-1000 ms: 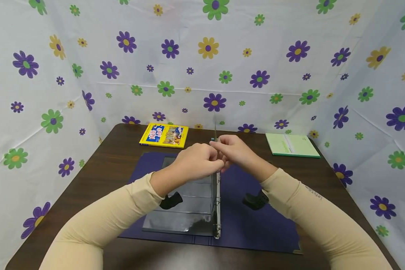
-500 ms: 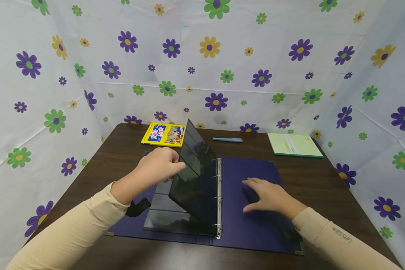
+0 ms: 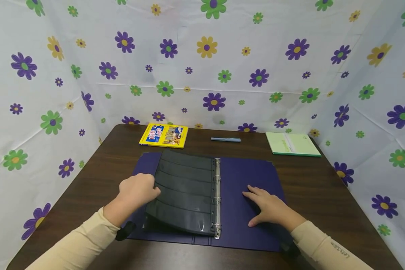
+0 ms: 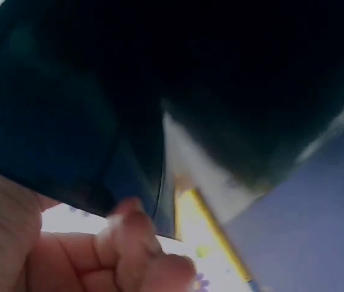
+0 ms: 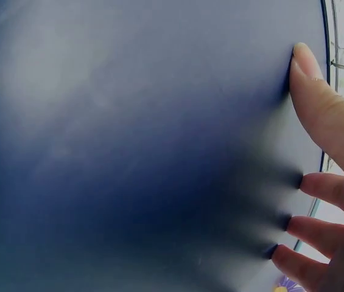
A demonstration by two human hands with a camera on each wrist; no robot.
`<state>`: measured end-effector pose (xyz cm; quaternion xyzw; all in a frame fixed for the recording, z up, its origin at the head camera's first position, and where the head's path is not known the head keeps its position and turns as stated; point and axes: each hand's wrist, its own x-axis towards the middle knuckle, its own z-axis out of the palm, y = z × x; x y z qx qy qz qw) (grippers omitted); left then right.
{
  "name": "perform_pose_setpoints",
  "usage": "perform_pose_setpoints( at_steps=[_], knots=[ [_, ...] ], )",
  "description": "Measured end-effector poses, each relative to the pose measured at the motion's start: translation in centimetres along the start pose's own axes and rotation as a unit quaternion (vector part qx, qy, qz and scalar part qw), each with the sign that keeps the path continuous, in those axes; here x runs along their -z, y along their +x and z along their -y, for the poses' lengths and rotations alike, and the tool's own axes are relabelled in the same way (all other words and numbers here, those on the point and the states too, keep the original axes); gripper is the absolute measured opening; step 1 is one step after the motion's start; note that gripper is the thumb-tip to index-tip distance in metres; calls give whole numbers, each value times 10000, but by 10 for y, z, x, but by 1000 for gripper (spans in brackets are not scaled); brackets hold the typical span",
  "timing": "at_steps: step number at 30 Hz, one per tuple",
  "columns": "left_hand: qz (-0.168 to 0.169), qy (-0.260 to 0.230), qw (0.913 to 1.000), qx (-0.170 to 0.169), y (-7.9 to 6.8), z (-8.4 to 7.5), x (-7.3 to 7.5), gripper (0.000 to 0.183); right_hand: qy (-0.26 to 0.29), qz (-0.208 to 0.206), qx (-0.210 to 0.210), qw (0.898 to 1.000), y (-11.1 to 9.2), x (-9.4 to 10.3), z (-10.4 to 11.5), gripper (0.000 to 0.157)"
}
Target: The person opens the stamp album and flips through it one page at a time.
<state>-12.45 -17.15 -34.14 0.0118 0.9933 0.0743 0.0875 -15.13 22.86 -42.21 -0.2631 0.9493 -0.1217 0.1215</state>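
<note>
A dark blue ring binder (image 3: 233, 172) lies spread on the table, its metal rings (image 3: 217, 195) in the middle. On its left half is a black pocket page (image 3: 185, 183) with several horizontal strips, slightly bowed and raised at its left edge. My left hand (image 3: 135, 195) grips that edge; in the left wrist view curled fingers (image 4: 138, 243) are at the margin of the dark page (image 4: 56, 134). My right hand (image 3: 270, 208) has its fingers spread, and the right wrist view shows the thumb (image 5: 324, 109) and fingertips resting on the bare blue cover (image 5: 129, 91).
Behind the binder lie a yellow book (image 3: 163, 135) at left, a light blue pen (image 3: 225, 139) in the middle and a pale green notebook (image 3: 291, 144) at right. Flower-print cloth (image 3: 175, 30) surrounds the dark wooden table (image 3: 91, 187) at the back and sides.
Both hands were together above the rings, then parted. My left hand carried the black page over to the left and down. My right hand came down onto the right cover.
</note>
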Motion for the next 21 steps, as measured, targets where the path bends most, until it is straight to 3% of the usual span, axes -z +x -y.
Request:
perform_pose_setpoints(
  at_steps=[3, 5, 7, 9, 12, 16, 18, 21],
  knots=[
    [80, 219, 9997, 107, 2, 5, -22, 26, 48, 23, -30, 10000, 1, -1, 0, 97],
    [-140, 492, 9987, -6, 2, 4, -38, 19, 71, 20, -62, 10000, 1, -1, 0, 97],
    [-509, 694, 9954, -414, 0, -2, -52, 18, 93, 15, -80, 9999, 0, -2, 1, 96],
    [-787, 737, 9889, -1025, -4, -9, -64, 32, 123, 22, -109, 9999, 0, -2, 1, 96],
    [-592, 618, 9806, -1766, -9, -20, -75, 50, 147, 38, -119, 9998, 1, -1, 0, 96],
    [11, 478, 9811, -1877, -5, -25, -71, 51, -157, -5, 118, 9998, 4, 6, -3, 96],
    [18, 462, 9809, -1890, 3, -26, -60, 55, -445, -234, 315, 9982, 7, 14, -4, 95],
    [-182, 429, 9792, -1975, 18, -29, -34, 65, -938, -977, 598, 9890, 16, 33, -3, 87]
  ],
)
